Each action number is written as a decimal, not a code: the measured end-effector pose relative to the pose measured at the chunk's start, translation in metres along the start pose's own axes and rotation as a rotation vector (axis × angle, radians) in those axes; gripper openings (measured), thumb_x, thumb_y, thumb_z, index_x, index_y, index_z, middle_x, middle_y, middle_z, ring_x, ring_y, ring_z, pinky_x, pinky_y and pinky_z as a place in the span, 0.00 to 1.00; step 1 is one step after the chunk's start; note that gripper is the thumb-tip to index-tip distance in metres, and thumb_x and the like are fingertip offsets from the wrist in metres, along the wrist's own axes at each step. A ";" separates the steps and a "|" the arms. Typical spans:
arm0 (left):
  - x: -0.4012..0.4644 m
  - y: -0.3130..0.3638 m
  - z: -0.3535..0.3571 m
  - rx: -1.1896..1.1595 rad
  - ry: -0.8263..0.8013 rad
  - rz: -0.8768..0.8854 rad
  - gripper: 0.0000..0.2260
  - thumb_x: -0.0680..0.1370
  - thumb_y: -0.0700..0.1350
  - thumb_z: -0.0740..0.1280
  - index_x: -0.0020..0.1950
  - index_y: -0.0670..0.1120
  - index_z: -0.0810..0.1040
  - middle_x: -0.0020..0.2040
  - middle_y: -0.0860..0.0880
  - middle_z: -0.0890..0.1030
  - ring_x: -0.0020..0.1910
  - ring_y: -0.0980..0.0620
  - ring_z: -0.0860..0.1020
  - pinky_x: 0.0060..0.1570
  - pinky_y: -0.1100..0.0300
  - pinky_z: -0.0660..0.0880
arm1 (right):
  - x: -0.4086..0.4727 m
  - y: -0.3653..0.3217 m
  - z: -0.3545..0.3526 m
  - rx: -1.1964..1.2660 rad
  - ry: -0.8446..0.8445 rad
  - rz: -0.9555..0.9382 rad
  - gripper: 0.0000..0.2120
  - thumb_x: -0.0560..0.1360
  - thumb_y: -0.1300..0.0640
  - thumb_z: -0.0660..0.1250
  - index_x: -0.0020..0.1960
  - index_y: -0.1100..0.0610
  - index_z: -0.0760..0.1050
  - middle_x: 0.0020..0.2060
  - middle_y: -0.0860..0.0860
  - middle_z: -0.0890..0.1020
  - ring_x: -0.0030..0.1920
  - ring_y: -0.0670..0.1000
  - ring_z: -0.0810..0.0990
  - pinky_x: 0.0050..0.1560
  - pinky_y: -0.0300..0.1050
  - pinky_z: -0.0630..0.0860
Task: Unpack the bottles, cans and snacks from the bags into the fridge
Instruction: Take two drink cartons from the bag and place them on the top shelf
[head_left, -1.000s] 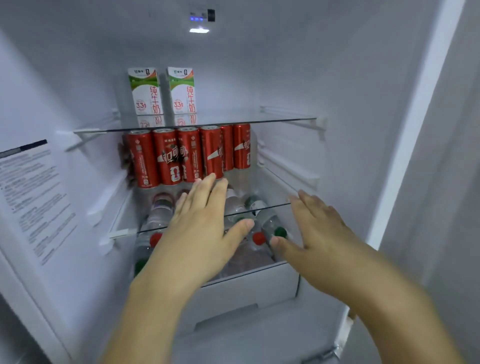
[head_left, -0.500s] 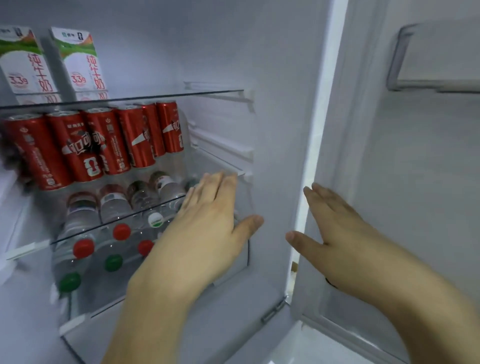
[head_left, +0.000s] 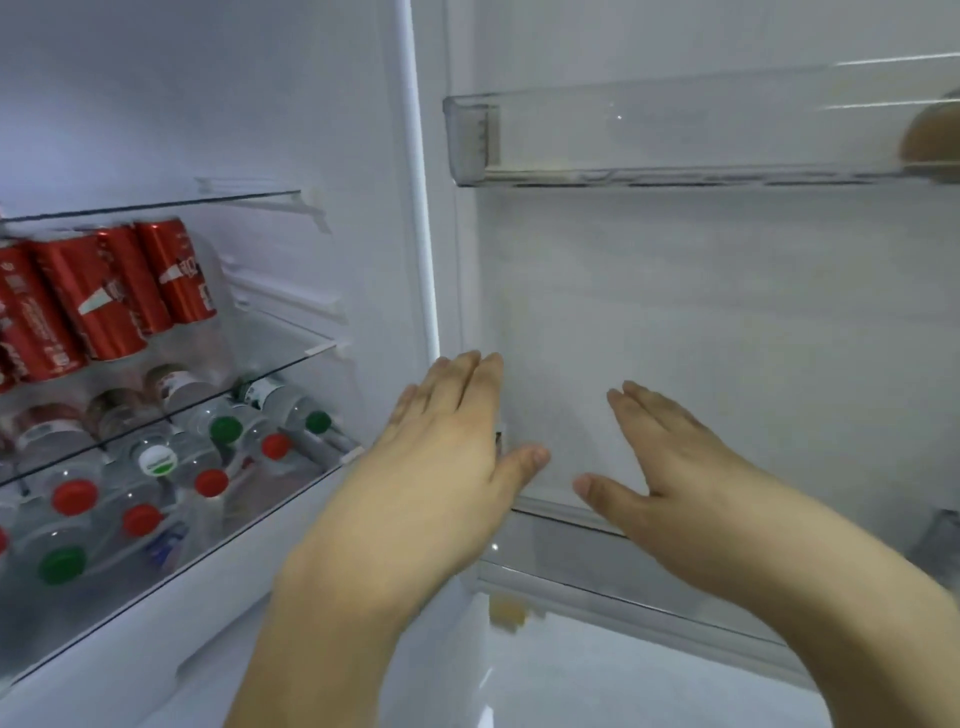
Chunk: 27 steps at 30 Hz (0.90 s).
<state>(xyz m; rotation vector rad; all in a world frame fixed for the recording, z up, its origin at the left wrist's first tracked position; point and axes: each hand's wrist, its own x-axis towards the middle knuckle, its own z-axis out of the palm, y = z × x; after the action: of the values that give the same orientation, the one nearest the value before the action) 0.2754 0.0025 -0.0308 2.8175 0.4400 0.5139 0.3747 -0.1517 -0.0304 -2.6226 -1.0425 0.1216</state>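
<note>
The open fridge fills the head view. Several red cans (head_left: 98, 296) stand on a glass shelf (head_left: 291, 353) at the left. Below it, several clear bottles (head_left: 156, 483) with red and green caps lie in a drawer. My left hand (head_left: 447, 447) is flat with straight fingers, held in front of the fridge's right edge. My right hand (head_left: 660, 457) is also flat and empty, in front of the white inner face of the fridge door (head_left: 727, 338). Neither hand holds anything.
A clear door bin (head_left: 649, 135) runs across the top right, with a brownish round thing (head_left: 930, 135) at its far right end. A lower door rail (head_left: 623, 587) crosses under my right hand. The fridge's white side wall (head_left: 415, 208) stands between compartment and door.
The view has swung right, from the shelves to the inside of the door. Both hands moved right with it, staying flat and empty.
</note>
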 end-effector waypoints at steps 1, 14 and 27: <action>0.002 0.008 0.005 -0.014 -0.010 0.026 0.33 0.81 0.61 0.54 0.80 0.53 0.42 0.80 0.55 0.44 0.78 0.57 0.43 0.73 0.63 0.41 | -0.006 0.007 -0.003 -0.006 0.010 0.024 0.36 0.80 0.40 0.54 0.79 0.51 0.38 0.78 0.45 0.39 0.77 0.46 0.39 0.73 0.38 0.41; 0.043 0.092 0.047 -0.114 -0.160 0.409 0.32 0.82 0.60 0.53 0.80 0.53 0.40 0.80 0.57 0.41 0.78 0.57 0.39 0.69 0.66 0.36 | -0.065 0.076 -0.026 -0.053 0.167 0.430 0.36 0.80 0.39 0.53 0.79 0.51 0.39 0.78 0.45 0.40 0.77 0.46 0.41 0.74 0.41 0.42; 0.072 0.169 0.086 -0.239 -0.313 0.896 0.31 0.83 0.57 0.54 0.80 0.50 0.43 0.80 0.55 0.44 0.78 0.55 0.42 0.75 0.59 0.40 | -0.127 0.097 -0.032 -0.039 0.288 0.900 0.37 0.80 0.40 0.54 0.79 0.52 0.40 0.78 0.47 0.42 0.77 0.46 0.41 0.74 0.42 0.42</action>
<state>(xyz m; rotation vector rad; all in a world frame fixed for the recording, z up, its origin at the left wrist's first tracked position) 0.4139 -0.1459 -0.0387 2.6475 -0.9135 0.2277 0.3515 -0.3132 -0.0363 -2.8153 0.2697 -0.0800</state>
